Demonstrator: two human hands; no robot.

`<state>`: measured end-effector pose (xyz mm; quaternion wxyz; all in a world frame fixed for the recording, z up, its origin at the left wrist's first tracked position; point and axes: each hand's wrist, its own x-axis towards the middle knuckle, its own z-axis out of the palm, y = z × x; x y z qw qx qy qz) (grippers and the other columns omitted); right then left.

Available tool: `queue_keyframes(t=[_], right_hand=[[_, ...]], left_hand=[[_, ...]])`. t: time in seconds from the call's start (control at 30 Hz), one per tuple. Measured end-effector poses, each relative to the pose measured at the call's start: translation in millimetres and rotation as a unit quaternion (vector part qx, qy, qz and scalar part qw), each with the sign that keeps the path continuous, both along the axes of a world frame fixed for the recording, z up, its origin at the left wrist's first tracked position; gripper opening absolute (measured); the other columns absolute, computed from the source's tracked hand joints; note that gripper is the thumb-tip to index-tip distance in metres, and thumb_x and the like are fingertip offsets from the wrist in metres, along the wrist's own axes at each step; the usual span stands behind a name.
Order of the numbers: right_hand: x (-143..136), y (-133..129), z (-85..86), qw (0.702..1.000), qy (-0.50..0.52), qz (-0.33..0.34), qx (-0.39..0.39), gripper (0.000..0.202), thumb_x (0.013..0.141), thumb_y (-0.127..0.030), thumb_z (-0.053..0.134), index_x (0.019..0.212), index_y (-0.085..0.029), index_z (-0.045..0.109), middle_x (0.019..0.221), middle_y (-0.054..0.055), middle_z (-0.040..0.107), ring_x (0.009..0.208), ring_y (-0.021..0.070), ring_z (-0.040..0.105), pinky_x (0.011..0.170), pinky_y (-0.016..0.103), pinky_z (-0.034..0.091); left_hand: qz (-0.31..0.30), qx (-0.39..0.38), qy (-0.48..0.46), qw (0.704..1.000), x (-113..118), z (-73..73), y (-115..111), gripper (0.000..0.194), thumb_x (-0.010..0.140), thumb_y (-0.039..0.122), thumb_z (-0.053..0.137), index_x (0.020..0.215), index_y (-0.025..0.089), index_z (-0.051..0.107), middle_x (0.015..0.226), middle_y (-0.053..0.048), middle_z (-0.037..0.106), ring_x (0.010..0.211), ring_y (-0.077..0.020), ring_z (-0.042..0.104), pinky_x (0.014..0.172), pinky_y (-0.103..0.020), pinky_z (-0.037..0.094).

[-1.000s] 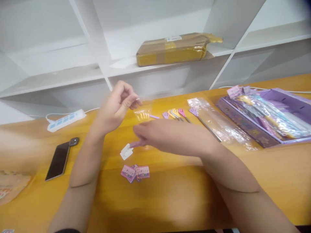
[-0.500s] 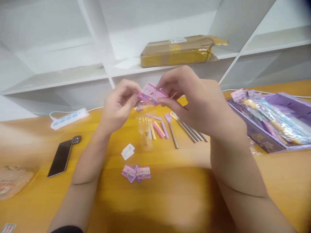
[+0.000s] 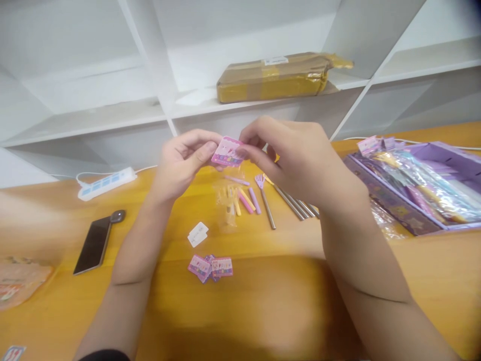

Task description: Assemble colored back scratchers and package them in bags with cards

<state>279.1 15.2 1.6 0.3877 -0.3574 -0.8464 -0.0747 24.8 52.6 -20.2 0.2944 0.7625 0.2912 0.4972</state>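
A small pink printed card (image 3: 226, 152) is held up over the table between my two hands. My left hand (image 3: 188, 163) pinches its left edge, thumb in front. At its right edge, the thumb and forefinger of my right hand (image 3: 296, 158) are closed on it. Below the card shows a clear plastic bag (image 3: 227, 220) with something yellow in it; whether it hangs from the card I cannot tell. Close behind lie several pink, yellow and purple sticks (image 3: 254, 200), a purple-headed fork-like scratcher (image 3: 266, 200) and several metal rods (image 3: 296, 203).
Nearer me lie a pile of pink and purple cards (image 3: 210, 268) and white cards (image 3: 198, 234). A phone (image 3: 92, 245), a mouse (image 3: 117, 216) and a power strip (image 3: 108, 184) are on the left. A purple box (image 3: 404, 213) holds bagged items on the right. A taped carton (image 3: 278, 82) sits on the shelf.
The card has turned more level and moved slightly left and down. My right hand has shifted left with it, uncovering more of the purple box and a clear wrapper beside it.
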Motion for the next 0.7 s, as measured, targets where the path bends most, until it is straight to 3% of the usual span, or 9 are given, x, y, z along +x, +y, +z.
queue_keyframes(t=[0.27, 0.5, 0.7], right_hand=[[2.7, -0.3, 1.4, 1.0, -0.013, 0.019, 0.018, 0.028, 0.12, -0.042, 0.053, 0.125, -0.023, 0.074, 0.104, 0.005, 0.078, 0.088, 0.0176, 0.07, 0.081, 0.028, 0.049], [4.3, -3.0, 0.0, 0.999, -0.032, 0.035, 0.016, 0.037, 0.123, -0.042, 0.043, 0.137, -0.028, 0.074, 0.114, 0.005, 0.078, 0.102, 0.0192, 0.072, 0.089, 0.029, 0.05], [5.7, -3.4, 0.4, 0.998, -0.038, 0.042, 0.013, 0.039, 0.122, -0.042, 0.042, 0.141, -0.03, 0.074, 0.113, 0.006, 0.077, 0.103, 0.0194, 0.072, 0.088, 0.029, 0.05]], left_hand=[[0.034, 0.011, 0.019, 0.999, -4.2, -2.8, 3.7, 0.056, 0.098, 0.08, 0.078, 0.116, 0.028, 0.081, 0.115, -0.008, 0.084, 0.107, -0.0279, 0.083, 0.084, -0.043, 0.071], [0.03, 0.016, 0.036, 0.999, -5.8, -4.1, 4.3, 0.054, 0.1, 0.078, 0.076, 0.119, 0.028, 0.08, 0.107, -0.006, 0.083, 0.08, -0.0208, 0.079, 0.066, -0.037, 0.066], [0.036, 0.008, 0.044, 0.998, -3.9, -3.0, 4.1, 0.057, 0.099, 0.082, 0.074, 0.12, 0.029, 0.077, 0.106, -0.006, 0.081, 0.082, -0.0207, 0.079, 0.063, -0.035, 0.064]])
